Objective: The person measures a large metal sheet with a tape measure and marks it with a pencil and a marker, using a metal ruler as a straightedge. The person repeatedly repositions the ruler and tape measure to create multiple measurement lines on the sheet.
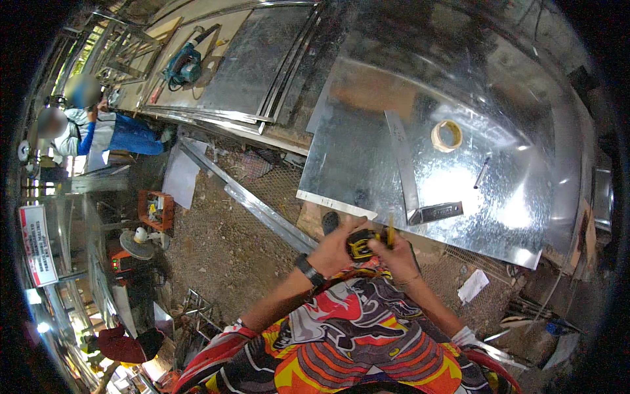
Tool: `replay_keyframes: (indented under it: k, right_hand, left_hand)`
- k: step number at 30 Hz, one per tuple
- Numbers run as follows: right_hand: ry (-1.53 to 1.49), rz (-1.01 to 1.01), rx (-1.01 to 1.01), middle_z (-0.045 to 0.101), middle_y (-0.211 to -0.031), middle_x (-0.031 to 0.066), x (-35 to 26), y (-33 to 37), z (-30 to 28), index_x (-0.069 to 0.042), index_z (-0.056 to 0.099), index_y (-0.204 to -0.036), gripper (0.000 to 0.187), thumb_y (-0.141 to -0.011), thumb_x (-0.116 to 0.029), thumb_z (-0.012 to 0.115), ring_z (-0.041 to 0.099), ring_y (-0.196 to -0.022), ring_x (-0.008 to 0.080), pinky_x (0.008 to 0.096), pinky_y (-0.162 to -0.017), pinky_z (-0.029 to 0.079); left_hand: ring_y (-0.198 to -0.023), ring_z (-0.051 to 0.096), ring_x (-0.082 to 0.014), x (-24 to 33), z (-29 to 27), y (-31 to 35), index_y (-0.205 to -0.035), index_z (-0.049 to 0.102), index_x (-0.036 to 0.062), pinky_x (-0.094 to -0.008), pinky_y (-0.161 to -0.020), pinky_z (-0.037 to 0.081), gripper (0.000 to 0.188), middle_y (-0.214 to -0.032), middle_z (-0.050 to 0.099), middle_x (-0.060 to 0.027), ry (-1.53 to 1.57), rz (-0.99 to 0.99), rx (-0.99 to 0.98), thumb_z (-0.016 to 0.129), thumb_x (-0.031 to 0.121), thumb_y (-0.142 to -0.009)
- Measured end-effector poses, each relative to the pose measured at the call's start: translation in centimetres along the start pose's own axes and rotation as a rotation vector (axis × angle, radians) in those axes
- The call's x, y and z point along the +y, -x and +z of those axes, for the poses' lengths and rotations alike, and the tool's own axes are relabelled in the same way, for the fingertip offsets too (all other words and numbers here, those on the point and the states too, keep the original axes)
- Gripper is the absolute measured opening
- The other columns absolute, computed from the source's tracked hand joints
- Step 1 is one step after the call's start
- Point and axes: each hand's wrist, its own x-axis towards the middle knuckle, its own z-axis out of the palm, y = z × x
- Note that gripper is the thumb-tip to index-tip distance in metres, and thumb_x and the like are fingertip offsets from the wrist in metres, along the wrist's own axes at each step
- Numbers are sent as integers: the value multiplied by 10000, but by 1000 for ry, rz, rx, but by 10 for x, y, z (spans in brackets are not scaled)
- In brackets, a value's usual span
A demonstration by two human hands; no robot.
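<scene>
My left hand point(333, 255), with a dark watch on its wrist, is closed around a black and yellow tape measure point(358, 245). Beside it, my right hand point(399, 257) is closed at the tape measure's right side. A short yellow strip point(391, 227), apparently the tape's blade, stands up by the right fingers, which are slightly blurred. Both hands are just off the near edge of a shiny metal sheet point(354, 157). On that sheet lie a try square with a dark handle point(441, 212), a roll of tape point(436, 136) and a thin dark marker or pen point(482, 172).
A long metal strip point(262, 210) slants across the floor on the left. Farther back, a teal power tool point(185, 65) rests on a bench with metal panels. Two people stand far left. An orange crate point(155, 209) and a grey disc point(137, 244) are at left.
</scene>
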Motion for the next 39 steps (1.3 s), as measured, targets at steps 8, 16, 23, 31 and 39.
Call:
replay_keyframes:
  k: [8,16,23,31,39]
  right_hand:
    - [248,-207,10,666,-1047,22,70,-15,78,12,698,-1119,353,-912,-233,846,642,-837,119,259,-776,524]
    - [149,-119,83,699,-874,-15,91,-40,93,-33,726,-1086,210,-932,-154,801,594,-702,57,234,-624,479]
    - [75,-96,161,678,-848,-10,131,-81,71,-45,703,-1023,138,-921,-122,756,582,-685,62,246,-563,444]
    - [-442,4,565,587,-778,54,94,-51,-33,-56,594,-990,171,-940,-216,629,481,-548,141,283,-448,334]
    - [-77,-131,627,576,-780,36,100,-63,-67,-31,597,-1000,188,-990,-210,653,442,-466,111,274,-393,301]
  left_hand:
    - [-1061,651,-152,-50,-94,27,-1438,532,19,-304,-915,532,557,-1180,690,-83,349,-326,-279,719,317,-1007]
    - [-898,658,-247,-40,-123,8,-1316,465,12,-377,-833,526,660,-970,651,-128,-351,167,-269,824,329,-862]
    - [-988,700,-341,-36,-139,-8,-1241,503,28,-437,-864,542,638,-1041,681,-187,-568,251,-309,806,438,-858]
    - [-1022,696,-386,-46,-209,-12,-1245,634,103,-446,-903,560,494,-1084,707,-178,-835,423,-202,787,388,-872]
    - [-1000,704,-362,-80,-188,-53,-1084,751,150,-475,-865,555,321,-1092,714,-163,-939,100,22,717,335,-824]
